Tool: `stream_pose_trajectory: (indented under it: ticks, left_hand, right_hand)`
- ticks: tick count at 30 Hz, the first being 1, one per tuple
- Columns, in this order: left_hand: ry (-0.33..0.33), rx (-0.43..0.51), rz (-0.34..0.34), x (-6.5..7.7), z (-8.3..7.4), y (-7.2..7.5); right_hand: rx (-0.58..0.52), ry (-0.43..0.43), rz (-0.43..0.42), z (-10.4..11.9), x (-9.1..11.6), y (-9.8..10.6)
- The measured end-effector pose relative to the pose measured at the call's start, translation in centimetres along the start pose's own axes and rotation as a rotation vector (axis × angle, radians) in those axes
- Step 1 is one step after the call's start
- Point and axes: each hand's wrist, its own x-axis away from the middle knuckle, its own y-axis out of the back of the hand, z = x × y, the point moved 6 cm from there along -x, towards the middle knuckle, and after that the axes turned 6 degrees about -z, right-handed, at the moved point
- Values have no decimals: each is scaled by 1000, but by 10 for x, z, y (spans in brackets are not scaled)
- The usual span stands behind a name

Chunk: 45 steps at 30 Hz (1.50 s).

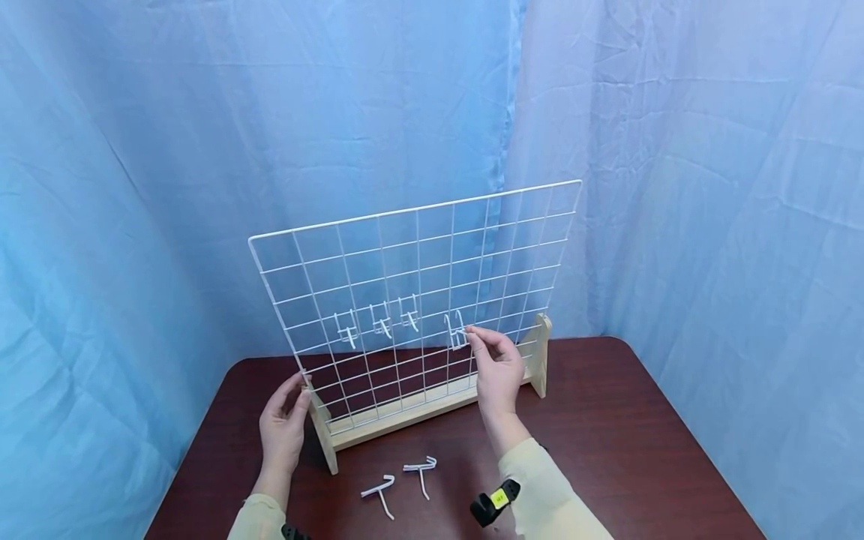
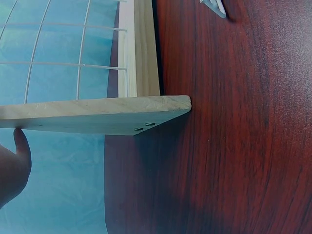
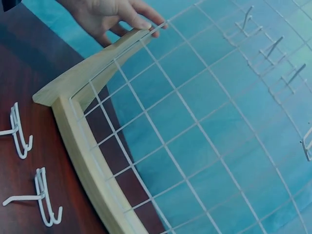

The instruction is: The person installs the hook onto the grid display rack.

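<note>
Backdrop: blue curtains hang behind and on both sides of a dark red-brown tabletop.
Stand: a pale wooden stand rests on the tabletop, carrying a white wire grid.
Right hand: thumb and fingertips of the right hand pinch one white wire hook.
Held hook: the held hook lies just left of the pinching fingertips, its two bent ends upward, in front of the grid's lower middle; whether it touches the wires, I cannot tell.
Left hand: the left hand pinches the top of the stand's left upright, at the grid's edge.
Hung hooks: three hung hooks sit in a row on the grid, left of the held one.
Loose hooks: two loose hooks lie on the tabletop in front of the stand, near each other.
</note>
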Motion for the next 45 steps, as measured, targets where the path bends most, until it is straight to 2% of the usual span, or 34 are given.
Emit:
stream_pose_trajectory:
  ticks: [5,12,16,25,28,35,37,41,45]
  left_hand:
    - [-2,2,0,0,-3,-1]
    - [-38,8,18,5,-30,-5]
    - [-47,18,19,6,-33,-6]
    - [-41,36,23,5,-33,-6]
    - [-47,38,23,4,-29,-6]
    - [-19,37,3,-1,-3,-1]
    - [-22,37,9,1,-9,-2]
    - [-24,35,8,1,-10,-2]
    - [-23,29,-1,0,-1,0]
  right_hand:
    - [-45,39,-2,7,-5,-9]
    - [-74,84,-3,16,-9,-22]
    - [-72,105,0,21,-10,-29]
    - [-112,128,1,25,-15,-41]
    - [-101,124,-3,16,-18,-42]
    - [-90,109,-16,-6,-21,-40]
    - [-87,113,-15,-8,-21,-40]
    - [-83,121,-14,-10,-21,-41]
    - [-68,121,-20,-14,-21,-42]
